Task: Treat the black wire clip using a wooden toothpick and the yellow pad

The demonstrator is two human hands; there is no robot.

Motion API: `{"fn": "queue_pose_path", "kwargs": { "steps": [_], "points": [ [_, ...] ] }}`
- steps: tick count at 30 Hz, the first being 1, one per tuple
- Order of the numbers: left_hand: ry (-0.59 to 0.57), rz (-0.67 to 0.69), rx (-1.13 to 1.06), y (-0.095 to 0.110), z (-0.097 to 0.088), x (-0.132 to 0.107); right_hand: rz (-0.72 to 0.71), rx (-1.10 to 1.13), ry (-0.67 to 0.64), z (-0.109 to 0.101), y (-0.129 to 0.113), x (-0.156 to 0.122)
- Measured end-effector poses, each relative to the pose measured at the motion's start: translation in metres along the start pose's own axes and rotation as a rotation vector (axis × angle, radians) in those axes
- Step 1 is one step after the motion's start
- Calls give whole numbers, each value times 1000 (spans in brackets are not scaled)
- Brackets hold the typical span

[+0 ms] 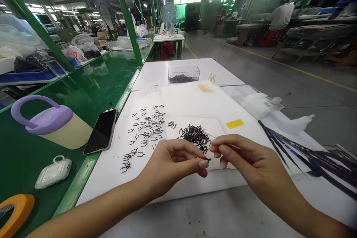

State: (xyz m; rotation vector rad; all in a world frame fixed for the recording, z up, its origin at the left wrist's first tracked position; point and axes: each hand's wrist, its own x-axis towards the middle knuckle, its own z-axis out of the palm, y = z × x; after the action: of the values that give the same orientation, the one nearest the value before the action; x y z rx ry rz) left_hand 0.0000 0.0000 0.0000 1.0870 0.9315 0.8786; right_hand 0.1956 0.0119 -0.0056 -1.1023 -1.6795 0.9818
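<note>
My left hand (178, 161) is closed in a pinch on a small black forked piece (208, 159), most of it hidden by the thumb and finger. Close beside it, my right hand (245, 158) pinches a thin pale stick like a toothpick (209, 135); its tip points up and to the left. Behind the fingertips lies a dense pile of black forked pieces (195, 135) on a white sheet (214, 124). Many similar black pieces (149, 126) lie spread out in loose rows to the left, on the white tabletop.
At the back stands a clear box (184, 75) of black pieces, near pale toothpicks (205, 88). A yellow card (234, 124) and dark strips (304, 152) lie to the right. A phone (100, 132), a lidded bottle (55, 122), an earbud case (53, 173) and orange tape (23, 212) lie left.
</note>
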Motion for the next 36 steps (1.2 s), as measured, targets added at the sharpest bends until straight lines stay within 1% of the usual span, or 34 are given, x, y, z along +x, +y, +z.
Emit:
{"fn": "queue_pose_path", "kwargs": {
  "steps": [3,5,9,13,15,17,20,22,24,27,31,33,36],
  "points": [
    [-1,29,34,-3,2,-5,-6,-80,-72,1,1,5],
    [8,45,82,-6,2,-6,14,-111,-98,1,4,8],
    [40,63,154,-13,-3,-4,71,-123,-103,-1,12,8],
    [46,81,174,-17,-5,-3,73,-129,-175,-4,17,3],
    [63,91,181,-18,-3,-3,103,-109,-191,-5,18,0],
    [83,94,169,-19,-1,-5,187,-15,-225,-4,18,-2],
    [85,61,82,-19,4,-10,327,242,-312,-1,17,-7],
    [89,40,30,-18,6,-12,385,391,-354,2,15,-9],
    [95,30,9,-16,8,-13,432,485,-368,4,14,-11],
    [91,6,0,-12,8,-13,496,580,-387,6,13,-12],
    [92,-43,-24,-7,8,-14,538,652,-461,7,14,-13],
    [77,-89,-68,-6,9,-15,566,676,-475,7,14,-14],
    [64,-199,-198,-5,10,-16,591,726,-495,7,16,-17]
  ]
}}
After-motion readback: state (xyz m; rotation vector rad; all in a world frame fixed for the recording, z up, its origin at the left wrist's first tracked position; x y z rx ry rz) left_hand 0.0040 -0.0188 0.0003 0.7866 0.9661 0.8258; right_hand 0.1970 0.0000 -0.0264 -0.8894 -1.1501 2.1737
